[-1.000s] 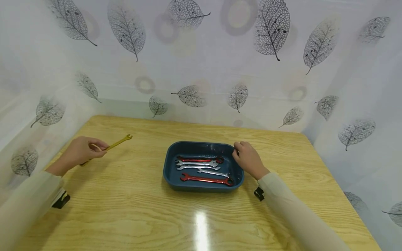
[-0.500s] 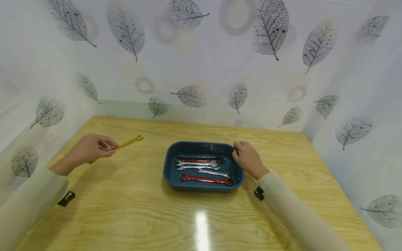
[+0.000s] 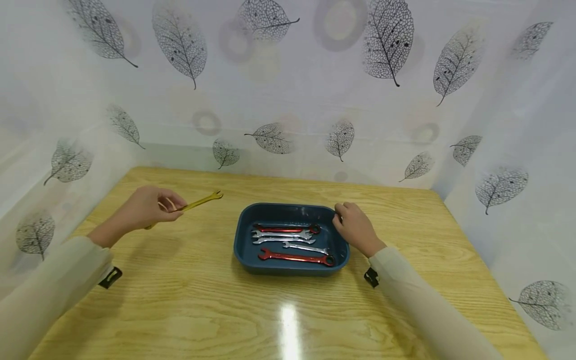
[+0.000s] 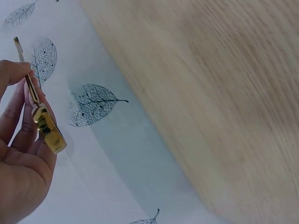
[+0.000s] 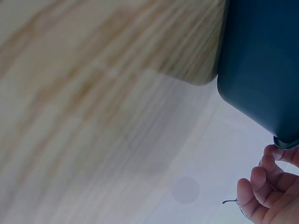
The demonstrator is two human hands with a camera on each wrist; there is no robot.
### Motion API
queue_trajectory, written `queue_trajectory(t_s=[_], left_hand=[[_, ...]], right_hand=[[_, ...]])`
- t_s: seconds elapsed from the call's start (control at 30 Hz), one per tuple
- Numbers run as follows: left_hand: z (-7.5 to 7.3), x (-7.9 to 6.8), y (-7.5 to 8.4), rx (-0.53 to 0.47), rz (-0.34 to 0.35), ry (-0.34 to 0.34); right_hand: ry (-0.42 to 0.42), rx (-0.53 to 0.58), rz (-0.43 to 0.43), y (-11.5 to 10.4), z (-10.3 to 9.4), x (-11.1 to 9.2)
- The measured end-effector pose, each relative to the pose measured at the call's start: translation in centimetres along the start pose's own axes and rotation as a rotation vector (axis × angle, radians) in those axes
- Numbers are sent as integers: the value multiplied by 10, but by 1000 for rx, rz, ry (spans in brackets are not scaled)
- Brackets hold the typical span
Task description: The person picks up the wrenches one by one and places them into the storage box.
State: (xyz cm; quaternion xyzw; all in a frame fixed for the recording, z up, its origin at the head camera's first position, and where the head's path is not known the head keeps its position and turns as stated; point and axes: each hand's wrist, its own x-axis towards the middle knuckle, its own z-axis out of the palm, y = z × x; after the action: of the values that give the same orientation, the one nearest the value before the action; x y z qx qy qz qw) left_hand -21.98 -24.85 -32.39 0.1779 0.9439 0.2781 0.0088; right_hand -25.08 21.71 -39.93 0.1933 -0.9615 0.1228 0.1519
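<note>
My left hand (image 3: 150, 209) pinches a gold-coloured wrench (image 3: 202, 201) between thumb and fingers, held above the table to the left of the bin. Its open-jaw end points right toward the bin; in the left wrist view the wrench (image 4: 46, 123) runs past the thumb. On the right, my right hand (image 3: 357, 227) grips the rim of a dark blue rectangular bin (image 3: 288, 270) at its far right corner. Inside the bin lie several wrenches: a red wrench (image 3: 294, 257) nearest me, silver wrenches (image 3: 281, 234) in the middle, and another red one behind, partly covered.
The light wood table (image 3: 189, 310) spreads around the bin on all sides. A white curtain (image 3: 288, 100) with a leaf print hangs behind the table's far edge and along both sides.
My left hand has moved to the right and slightly up with the gold wrench, nearer the bin. The right hand and the bin have stayed where they were.
</note>
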Motion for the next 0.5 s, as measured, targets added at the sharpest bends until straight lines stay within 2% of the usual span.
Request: queue_trajectory(t_s=[0.5], left_hand=[[13,27,33,-29,56,-68]], right_hand=[[-13,-1,13,1,0,1]])
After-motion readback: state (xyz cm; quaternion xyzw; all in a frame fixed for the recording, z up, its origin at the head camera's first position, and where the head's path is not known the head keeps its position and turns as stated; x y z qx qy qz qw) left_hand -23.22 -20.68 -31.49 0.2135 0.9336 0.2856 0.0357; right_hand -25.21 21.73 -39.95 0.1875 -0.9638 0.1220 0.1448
